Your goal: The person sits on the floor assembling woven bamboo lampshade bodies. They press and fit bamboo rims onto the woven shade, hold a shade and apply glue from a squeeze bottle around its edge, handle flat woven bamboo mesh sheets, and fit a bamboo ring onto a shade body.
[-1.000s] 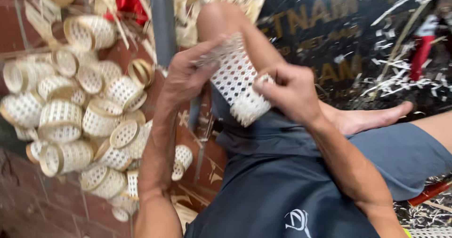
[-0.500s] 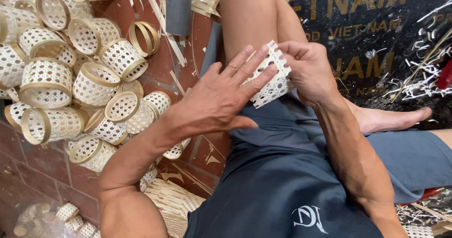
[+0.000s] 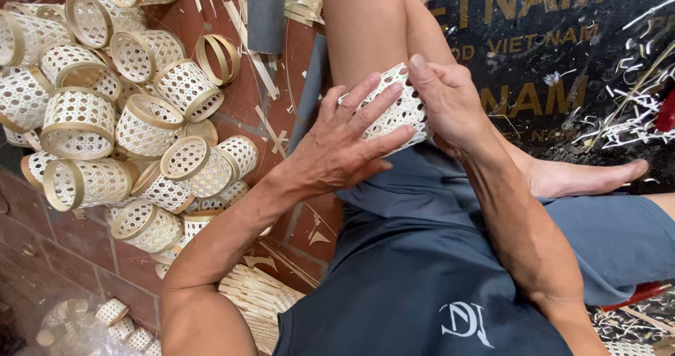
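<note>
A pale woven lattice sheet (image 3: pixel 395 114), bent into a curve, rests against my bare thigh. My left hand (image 3: pixel 337 145) lies flat over its near side with the fingers spread and pressing. My right hand (image 3: pixel 450 103) grips its right edge, thumb on top. Most of the sheet is hidden under both hands.
A heap of several small woven cylinder baskets (image 3: pixel 119 131) with bamboo rims lies on the red tiles at the left. A grey pipe (image 3: pixel 266 11) stands at the top. Bamboo strips (image 3: pixel 253 300) lie by my left elbow. A dark printed mat (image 3: pixel 562 67) with shavings and my bare foot (image 3: pixel 583 176) are on the right.
The woven sheet has come down from in front of my knee to rest on my thigh. My left hand has flattened over it. My view has shifted toward the baskets.
</note>
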